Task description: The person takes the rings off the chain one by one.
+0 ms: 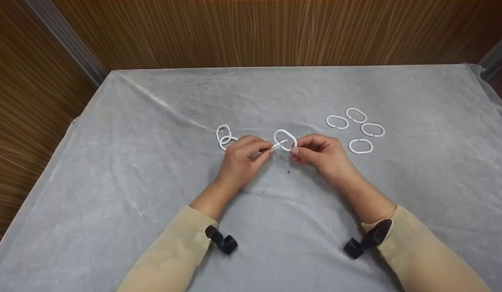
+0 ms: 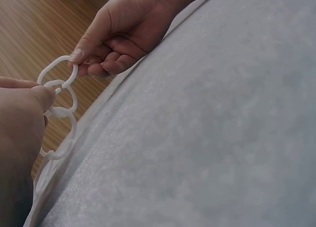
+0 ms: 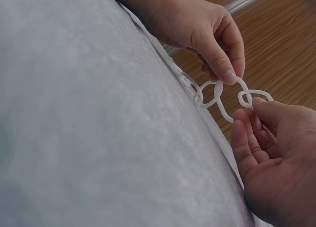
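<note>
Grip check: left hand (image 1: 242,160) and right hand (image 1: 325,156) each pinching a white link over the grey-covered tabletop (image 1: 125,170).

Going left to right, two white links (image 1: 217,134) are hooked together just beside the left hand, the lower one running partly out of sight behind it. That hand's thumb and fingers are clamped on a third link (image 1: 276,145), which pokes out toward the middle. Its end crosses into the loop of a fourth link (image 1: 281,130), though I can't tell if it's fully hooked through. Right hand's got that fourth one between thumb and fingers, by its lower right edge. Past that, four loose links (image 1: 359,152) lie near each other, well apart from the chain, gaps showing in their rims.
</note>
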`<state>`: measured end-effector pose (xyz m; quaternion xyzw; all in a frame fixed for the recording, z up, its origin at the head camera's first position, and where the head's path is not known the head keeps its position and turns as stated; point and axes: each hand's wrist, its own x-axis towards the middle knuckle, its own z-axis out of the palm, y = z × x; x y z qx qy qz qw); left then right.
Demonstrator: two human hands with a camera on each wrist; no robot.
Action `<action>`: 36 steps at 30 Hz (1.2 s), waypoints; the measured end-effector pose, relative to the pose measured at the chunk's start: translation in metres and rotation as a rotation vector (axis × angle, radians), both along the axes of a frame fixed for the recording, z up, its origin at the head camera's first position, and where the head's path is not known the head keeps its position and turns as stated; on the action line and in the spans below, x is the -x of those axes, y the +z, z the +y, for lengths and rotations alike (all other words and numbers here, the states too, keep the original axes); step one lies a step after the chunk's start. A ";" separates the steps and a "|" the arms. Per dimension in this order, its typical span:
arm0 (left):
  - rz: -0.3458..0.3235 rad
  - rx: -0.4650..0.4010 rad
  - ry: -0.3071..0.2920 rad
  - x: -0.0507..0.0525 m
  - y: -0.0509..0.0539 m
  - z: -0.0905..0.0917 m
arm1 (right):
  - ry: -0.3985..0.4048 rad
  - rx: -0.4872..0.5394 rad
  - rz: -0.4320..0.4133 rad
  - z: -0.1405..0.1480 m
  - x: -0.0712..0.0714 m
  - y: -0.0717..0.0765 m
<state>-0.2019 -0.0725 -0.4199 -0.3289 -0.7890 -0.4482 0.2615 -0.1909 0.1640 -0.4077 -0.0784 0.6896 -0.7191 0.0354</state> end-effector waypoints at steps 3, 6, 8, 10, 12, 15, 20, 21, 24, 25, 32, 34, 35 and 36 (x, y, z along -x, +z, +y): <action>-0.001 0.006 -0.002 0.000 0.000 0.000 | -0.002 -0.007 0.003 0.000 0.000 0.000; -0.001 0.011 -0.007 0.000 0.000 0.000 | -0.003 -0.013 0.006 0.000 0.000 0.000; 0.002 0.013 -0.008 0.000 0.000 0.000 | -0.002 -0.015 0.010 0.000 0.000 0.000; 0.003 0.014 -0.007 0.000 0.000 0.000 | -0.003 -0.014 0.013 0.000 0.000 0.000; 0.003 0.014 -0.007 0.000 0.000 0.001 | -0.002 -0.009 0.015 0.000 0.000 0.000; 0.005 0.013 -0.008 0.000 0.000 0.001 | -0.001 0.001 0.017 0.000 0.000 0.000; 0.007 0.012 -0.011 0.000 0.000 0.001 | 0.002 0.004 0.018 0.000 0.000 0.000; 0.007 0.011 -0.012 0.000 0.000 0.001 | 0.003 0.003 0.017 0.001 0.000 0.000; 0.010 0.014 -0.013 0.000 0.000 0.001 | 0.004 0.004 0.008 0.001 -0.001 0.001; 0.012 0.015 -0.013 0.000 0.000 0.001 | 0.004 0.003 0.004 0.001 -0.001 0.001; 0.016 0.020 -0.010 0.000 -0.001 0.002 | 0.000 0.014 -0.010 0.001 -0.002 0.001; 0.018 0.021 -0.008 0.000 -0.001 0.002 | -0.003 0.013 -0.010 0.001 -0.002 0.002; 0.019 0.020 -0.008 0.000 -0.001 0.002 | -0.003 0.014 -0.010 0.000 -0.002 0.002; 0.020 0.020 -0.008 0.000 -0.001 0.002 | -0.003 0.013 -0.010 0.000 -0.002 0.002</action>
